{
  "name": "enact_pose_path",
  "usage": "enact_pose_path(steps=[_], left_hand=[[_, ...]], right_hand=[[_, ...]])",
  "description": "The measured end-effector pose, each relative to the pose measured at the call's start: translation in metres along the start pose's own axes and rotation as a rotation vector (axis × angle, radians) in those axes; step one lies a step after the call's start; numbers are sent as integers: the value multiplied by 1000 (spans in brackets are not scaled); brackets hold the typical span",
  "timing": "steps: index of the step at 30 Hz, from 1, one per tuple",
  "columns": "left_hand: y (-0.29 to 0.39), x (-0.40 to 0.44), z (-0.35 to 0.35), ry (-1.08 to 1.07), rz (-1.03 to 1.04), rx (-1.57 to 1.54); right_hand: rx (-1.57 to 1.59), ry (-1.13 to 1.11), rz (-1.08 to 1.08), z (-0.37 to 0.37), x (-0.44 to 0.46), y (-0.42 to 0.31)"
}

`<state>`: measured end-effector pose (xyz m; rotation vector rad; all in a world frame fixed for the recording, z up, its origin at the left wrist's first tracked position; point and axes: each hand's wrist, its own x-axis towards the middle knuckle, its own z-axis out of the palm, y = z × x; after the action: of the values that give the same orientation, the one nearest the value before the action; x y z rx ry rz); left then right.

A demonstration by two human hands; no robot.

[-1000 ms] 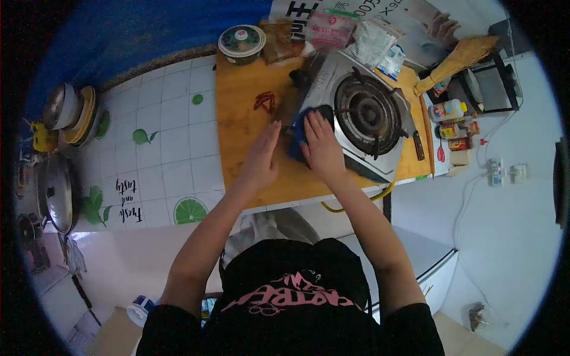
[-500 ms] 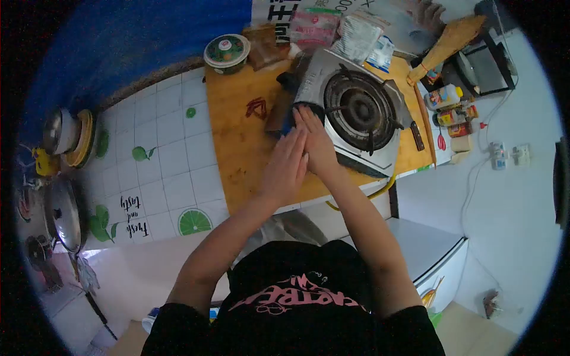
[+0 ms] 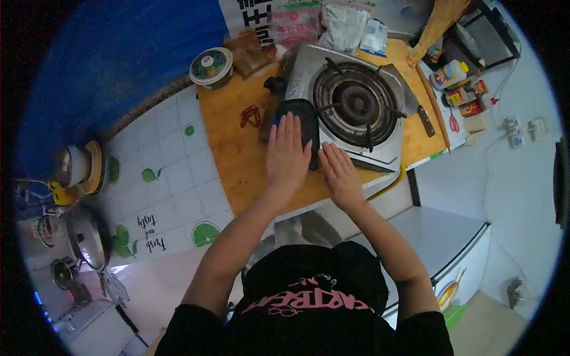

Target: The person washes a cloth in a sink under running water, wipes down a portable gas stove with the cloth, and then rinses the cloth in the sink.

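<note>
My left hand (image 3: 286, 159) lies flat with fingers stretched out over a dark, flat, rounded item (image 3: 307, 118) at the left side of the gas stove (image 3: 300, 74). Part of that black item is hidden under the fingers, and I cannot make out what it is. Beside its lower end, my right hand (image 3: 343, 181) is held open, fingertips close to the stove's front left corner. A gap separates the two hands. Left of them, a small dark red strip-like thing (image 3: 250, 116) rests on the wooden board (image 3: 228, 148).
A knife (image 3: 425, 120) lies right of the stove, near a long wooden stick (image 3: 438, 113). Behind stand a lidded bowl (image 3: 211, 67) and several bags (image 3: 344, 26). Bottles (image 3: 449, 75) are at the right. A yellow hose (image 3: 389, 184) runs below the stove's front.
My hands were together over the black item; now they are apart. The right hand has moved down and right, off the item, uncovering more of it. The view has shifted slightly.
</note>
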<state>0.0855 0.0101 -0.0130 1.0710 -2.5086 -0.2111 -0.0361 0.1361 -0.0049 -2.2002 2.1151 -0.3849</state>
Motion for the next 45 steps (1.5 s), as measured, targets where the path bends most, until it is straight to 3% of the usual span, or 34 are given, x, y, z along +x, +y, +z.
enact_pose_path(steps=[3, 10, 21, 27, 30, 36, 45], left_hand=[[-13, 21, -6, -20, 52, 141], [-35, 75, 2, -137, 102, 149], [-45, 169, 49, -48, 245, 318], [-45, 223, 72, -60, 131, 308], [-45, 238, 82, -10, 183, 342], [-55, 191, 54, -200, 445, 145], [-51, 75, -20, -316, 506, 76]], right_hand=[[22, 12, 22, 1, 1, 0], [89, 106, 8, 4, 3, 9], [119, 94, -36, 3, 4, 17], [102, 54, -43, 3, 4, 18], [87, 3, -29, -5, 4, 17], [125, 87, -28, -8, 4, 13], [124, 76, -33, -6, 2, 14]])
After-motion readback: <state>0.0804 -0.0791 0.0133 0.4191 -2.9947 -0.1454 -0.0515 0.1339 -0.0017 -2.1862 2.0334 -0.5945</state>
